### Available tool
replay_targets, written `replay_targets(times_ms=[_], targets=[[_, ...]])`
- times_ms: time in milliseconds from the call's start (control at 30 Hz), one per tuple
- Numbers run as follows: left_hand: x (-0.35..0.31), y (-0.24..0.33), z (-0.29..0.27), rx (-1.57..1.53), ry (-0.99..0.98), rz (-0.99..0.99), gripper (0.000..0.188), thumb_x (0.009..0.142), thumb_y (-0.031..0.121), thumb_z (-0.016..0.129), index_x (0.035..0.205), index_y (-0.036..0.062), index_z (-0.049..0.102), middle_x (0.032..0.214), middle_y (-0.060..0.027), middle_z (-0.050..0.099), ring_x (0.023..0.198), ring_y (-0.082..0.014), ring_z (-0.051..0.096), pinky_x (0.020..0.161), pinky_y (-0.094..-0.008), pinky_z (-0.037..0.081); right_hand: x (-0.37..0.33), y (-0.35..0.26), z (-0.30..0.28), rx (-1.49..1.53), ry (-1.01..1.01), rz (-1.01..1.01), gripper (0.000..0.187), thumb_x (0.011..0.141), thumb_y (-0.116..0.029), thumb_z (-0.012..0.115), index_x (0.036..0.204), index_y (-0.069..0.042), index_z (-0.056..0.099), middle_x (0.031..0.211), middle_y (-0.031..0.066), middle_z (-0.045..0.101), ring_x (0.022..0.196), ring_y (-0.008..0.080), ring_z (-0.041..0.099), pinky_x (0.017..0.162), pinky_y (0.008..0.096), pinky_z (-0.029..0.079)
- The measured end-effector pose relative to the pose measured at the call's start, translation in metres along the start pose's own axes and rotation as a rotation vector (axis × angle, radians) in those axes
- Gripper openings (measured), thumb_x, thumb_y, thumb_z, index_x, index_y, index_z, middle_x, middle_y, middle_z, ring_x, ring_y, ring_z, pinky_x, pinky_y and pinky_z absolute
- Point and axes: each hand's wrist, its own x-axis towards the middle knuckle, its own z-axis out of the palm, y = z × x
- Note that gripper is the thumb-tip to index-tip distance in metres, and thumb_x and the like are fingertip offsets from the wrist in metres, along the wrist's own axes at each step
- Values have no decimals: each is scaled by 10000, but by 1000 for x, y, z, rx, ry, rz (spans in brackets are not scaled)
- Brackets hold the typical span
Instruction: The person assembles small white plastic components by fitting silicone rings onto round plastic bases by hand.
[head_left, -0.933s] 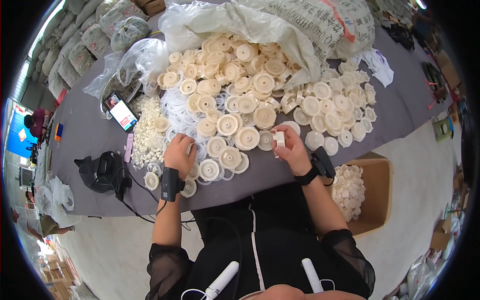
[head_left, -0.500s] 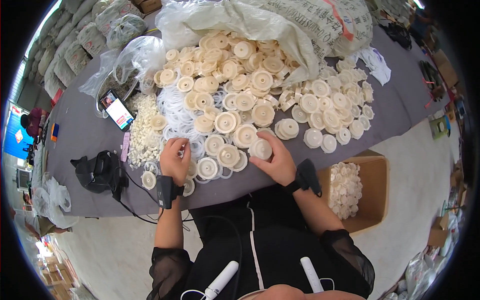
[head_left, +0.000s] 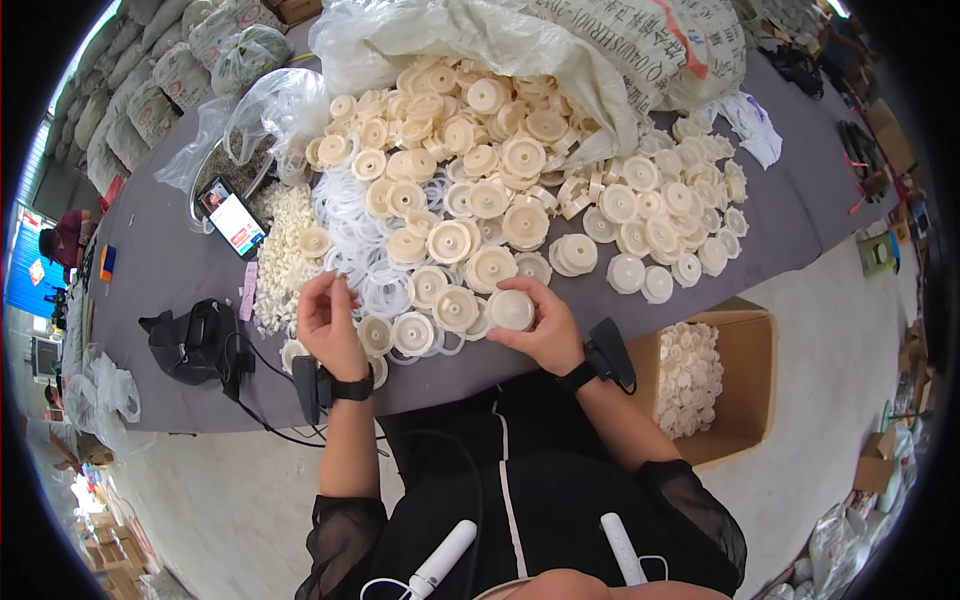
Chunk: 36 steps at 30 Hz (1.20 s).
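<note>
Between the thumb and fingers of my right hand [head_left: 545,330] is a round cream plastic cap [head_left: 511,311], its smooth pale face turned up. My left hand [head_left: 330,325] is closed, thumb against fingertips, between the heap of small white plastic pieces [head_left: 284,240] and the clear plastic rings [head_left: 355,225]. Whatever may be in that pinch is too small or hidden to make out. More round cream caps [head_left: 455,308] with central stubs lie hub-up between my hands, some of them with rings around or beneath them.
A large heap of caps [head_left: 500,110] spills from a woven sack [head_left: 660,50]. Other caps [head_left: 660,205] sit to the right. Below the table edge stands a cardboard box [head_left: 745,390] holding caps. A phone [head_left: 232,218] and a black cap-like item [head_left: 190,345] lie on the left.
My left hand has shifted left and slightly down, toward the small white pieces. The right hand has moved a little left and down, still holding the cap.
</note>
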Motion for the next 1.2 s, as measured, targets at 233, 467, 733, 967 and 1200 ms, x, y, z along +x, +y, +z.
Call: replay_targets(times_ms=[233,467,733,967,1200], targets=[[-52,16,22,94,-476,30,114,717,-39,585,825,-4,576,840,-90,573,693,-142,565,629,-241,450,-1,-3,19,197,-49,-8,537,660,-39,674,1133,-20,419,982,52,539,875,90,520,745,223,432],[-59,24,27,375,-774,480,213,630,-63,616,824,22,597,920,-112,553,842,-248,550,709,-293,441,-2,-10,12,377,-113,17,521,724,-10,576,1197,-33,360,1011,44,512,840,93,509,695,218,430],[-66,28,27,337,-764,347,249,646,-77,585,873,23,581,961,-119,541,894,-232,536,751,-297,434,-9,-11,5,480,-116,148,415,801,-87,499,1195,-46,372,909,24,527,654,60,487,530,171,397],[-80,21,36,-328,-573,-451,367,758,-25,533,1109,-32,427,1016,-95,532,929,-163,521,838,-258,391,-18,-21,26,336,59,-57,353,828,-64,466,1173,-37,396,919,43,545,701,78,527,597,190,437],[-87,12,29,-438,-465,-496,304,801,36,505,1095,-18,452,978,-81,553,882,-140,526,798,-250,399,-22,-18,23,388,34,-13,233,850,-124,460,1051,-7,464,853,27,557,689,69,523,572,178,401]])
